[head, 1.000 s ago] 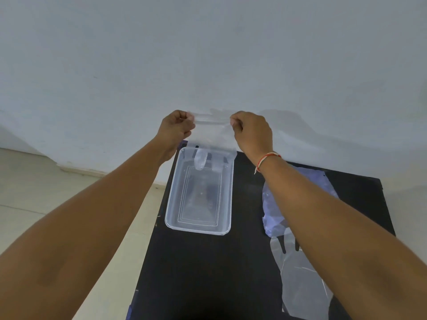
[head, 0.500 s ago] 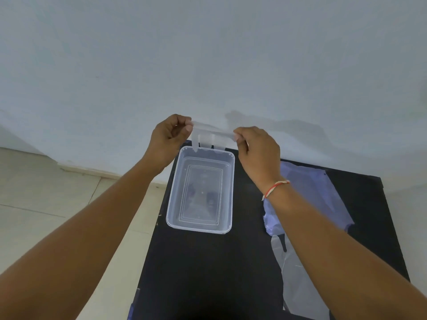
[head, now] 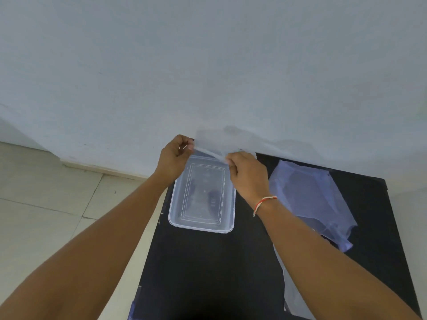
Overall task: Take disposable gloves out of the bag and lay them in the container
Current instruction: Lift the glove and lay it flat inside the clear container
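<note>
A clear plastic container (head: 175, 218) lies on the black table (head: 208, 273), near its far left corner. Over the container's far end, my left hand (head: 175, 155) and my right hand (head: 248, 176) each pinch an edge of a thin see-through disposable glove (head: 217, 142). The glove stretches between them and reaches back towards the wall. A bluish plastic bag (head: 309, 195) lies flat on the table to the right of my right arm. Another clear glove (head: 293, 294) lies at the near right, partly hidden under my forearm.
A pale blue wall (head: 208, 65) stands right behind the table. Light floor tiles (head: 46, 204) lie to the left, below the table's left edge.
Both hands have come down and towards me, from above the container's far edge to just over its far end. The glove now trails back against the wall instead of hanging into the container.
</note>
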